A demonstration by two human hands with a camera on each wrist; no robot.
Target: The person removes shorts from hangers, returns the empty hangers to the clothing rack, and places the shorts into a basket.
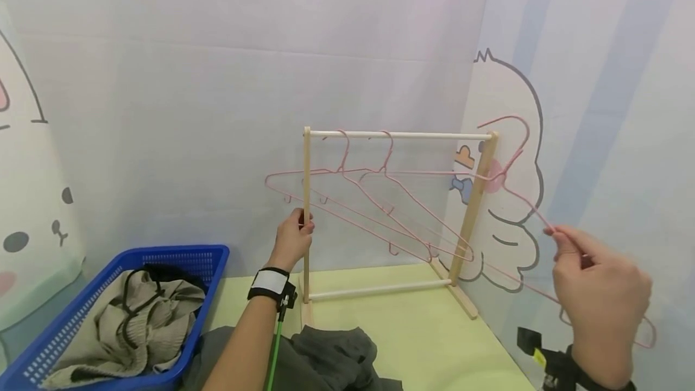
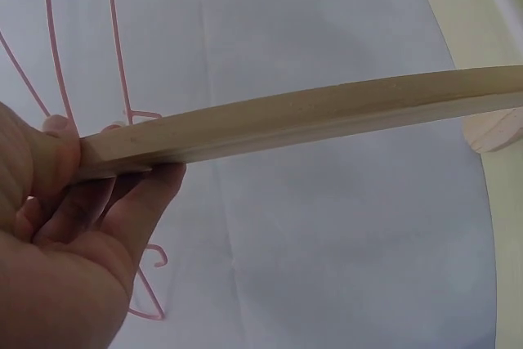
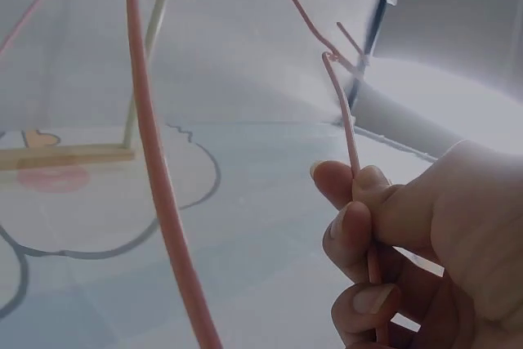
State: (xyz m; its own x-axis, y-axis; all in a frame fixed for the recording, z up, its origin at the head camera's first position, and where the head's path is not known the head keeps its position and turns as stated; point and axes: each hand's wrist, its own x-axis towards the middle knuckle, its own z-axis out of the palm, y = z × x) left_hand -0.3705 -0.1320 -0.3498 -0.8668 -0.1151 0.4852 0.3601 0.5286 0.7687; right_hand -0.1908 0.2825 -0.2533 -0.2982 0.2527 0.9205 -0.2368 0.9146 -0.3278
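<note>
A small clothes rack with wooden posts and a white top rail [image 1: 423, 136] stands on the table. My left hand [image 1: 291, 239] holds its left wooden post [image 1: 306, 174]; in the left wrist view the thumb and fingers lie on both sides of the post [image 2: 310, 112]. Two pink wire hangers [image 1: 388, 152] hang from the rail. To the right of the rack, my right hand [image 1: 602, 282] pinches the sloping arm of another pink hanger [image 1: 529, 201], its hook pointing up and left. The right wrist view shows fingers curled round the hanger's wire [image 3: 343, 108].
On the left a blue basket [image 1: 219, 264] contains a beige garment [image 1: 157, 318] with dark cords. Dark grey cloth [image 1: 336, 352] lies on the yellow tabletop [image 1: 429, 343] in front of the rack. Printed fabric walls [image 1: 217, 107] stand close behind and to the right.
</note>
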